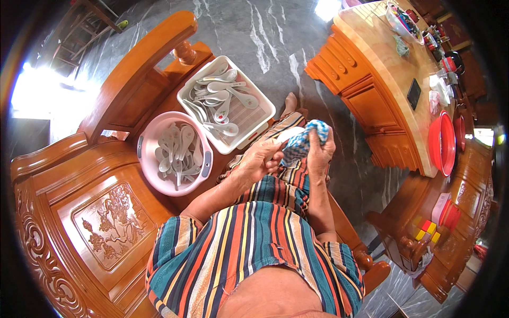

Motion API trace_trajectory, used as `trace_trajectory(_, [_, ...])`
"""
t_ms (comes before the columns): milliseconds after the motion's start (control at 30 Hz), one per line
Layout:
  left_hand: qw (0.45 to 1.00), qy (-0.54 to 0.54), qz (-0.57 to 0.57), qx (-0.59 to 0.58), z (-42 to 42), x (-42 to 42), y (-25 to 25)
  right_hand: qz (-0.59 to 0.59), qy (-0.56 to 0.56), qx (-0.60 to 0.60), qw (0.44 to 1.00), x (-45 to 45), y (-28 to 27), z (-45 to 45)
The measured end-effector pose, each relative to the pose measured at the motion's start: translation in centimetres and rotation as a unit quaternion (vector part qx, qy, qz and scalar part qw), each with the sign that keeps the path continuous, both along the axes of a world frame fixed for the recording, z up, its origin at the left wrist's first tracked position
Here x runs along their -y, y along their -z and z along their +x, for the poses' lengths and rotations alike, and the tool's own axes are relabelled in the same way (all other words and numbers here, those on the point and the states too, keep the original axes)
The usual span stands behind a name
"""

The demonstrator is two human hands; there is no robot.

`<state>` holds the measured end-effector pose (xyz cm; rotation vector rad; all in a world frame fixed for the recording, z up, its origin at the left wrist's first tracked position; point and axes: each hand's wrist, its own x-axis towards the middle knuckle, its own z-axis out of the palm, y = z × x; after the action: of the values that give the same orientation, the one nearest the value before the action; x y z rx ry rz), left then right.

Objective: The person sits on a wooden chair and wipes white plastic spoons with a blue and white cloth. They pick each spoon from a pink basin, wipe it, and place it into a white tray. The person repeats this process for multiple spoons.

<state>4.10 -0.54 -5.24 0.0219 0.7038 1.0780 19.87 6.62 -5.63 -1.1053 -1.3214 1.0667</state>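
Above my lap, my left hand (260,157) grips the handle of a white ceramic soup spoon (291,134). A blue-and-white patterned cloth (304,139) is bunched in my right hand (320,151), against the spoon's bowl. To my left on the wooden bench sits a round pink basin (173,190) with many white spoons (186,141) heaped in it. Touching it on the far side is a white rectangular draining tray (260,101) with a slatted base, where more spoons (222,109), some with flower prints, lie in a loose pile.
The bench's carved wooden back (107,226) and armrest (151,51) rise at my left. Across the grey marbled floor (246,35) stands a wooden table (370,79) with a black phone (414,94) and a red basin (442,143). Coloured blocks (427,230) lie on another bench.
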Motion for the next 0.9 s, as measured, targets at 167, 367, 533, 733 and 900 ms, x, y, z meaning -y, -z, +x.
trace_trajectory(167, [0.98,-0.087,0.109,-0.139,0.0,-0.7,1.1,0.053,-0.053,-0.146,0.986,-0.7,-1.0,1.1])
trace_trajectory(367, [0.945,-0.11,0.229,-0.205,1.9,-0.7,-1.2,0.261,-0.13,0.131,0.947,0.6,-2.9,-2.0])
trace_trajectory(533, [0.928,-0.061,0.233,-0.285,2.4,0.2,-0.3,0.085,-0.136,0.037,0.986,-0.1,-1.9,-2.7])
trace_trajectory(733, [0.831,0.003,0.327,-0.45,2.3,0.6,-0.1,-0.139,-0.085,-0.158,0.974,-0.9,-1.2,-2.3])
trace_trajectory(900, [0.848,0.093,0.305,-0.423,1.6,0.7,-1.3,-0.3,-0.112,-0.296,0.9,-1.9,-0.4,-1.4])
